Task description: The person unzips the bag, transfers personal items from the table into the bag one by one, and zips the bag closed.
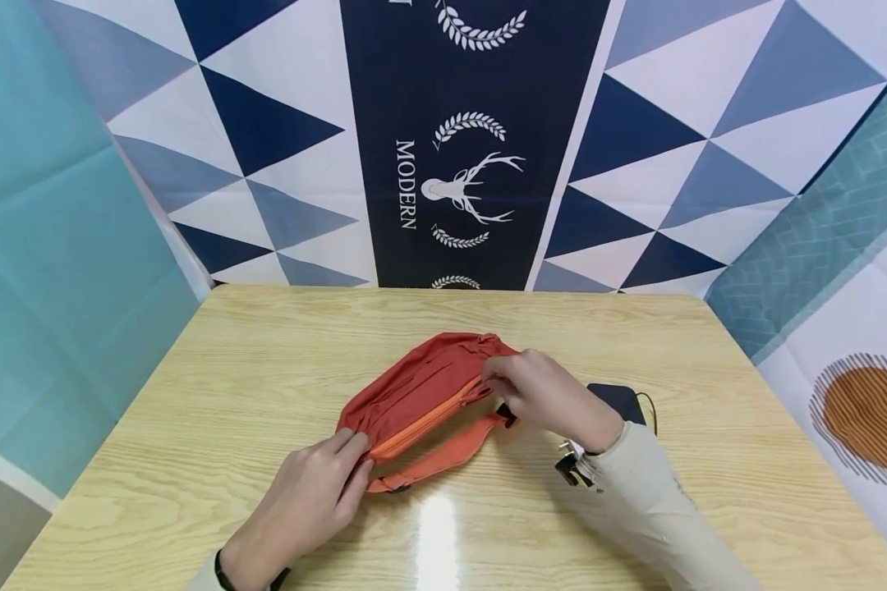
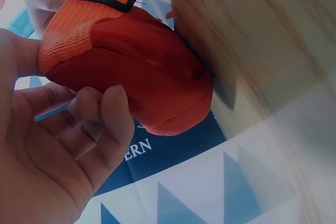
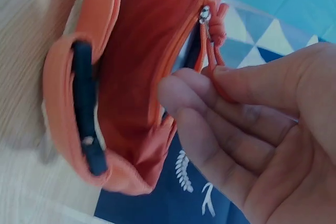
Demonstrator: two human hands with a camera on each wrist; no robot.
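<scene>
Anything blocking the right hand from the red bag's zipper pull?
Nothing visible: the right hand pinches the orange-red pull cord directly. The black item by the right sleeve lies off to the side, clear of the bag.

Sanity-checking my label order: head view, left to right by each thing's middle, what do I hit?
Teal wall covering → left hand → red bag → right hand → black object with a thin cord → brown circle on the right-hand wall.
</scene>
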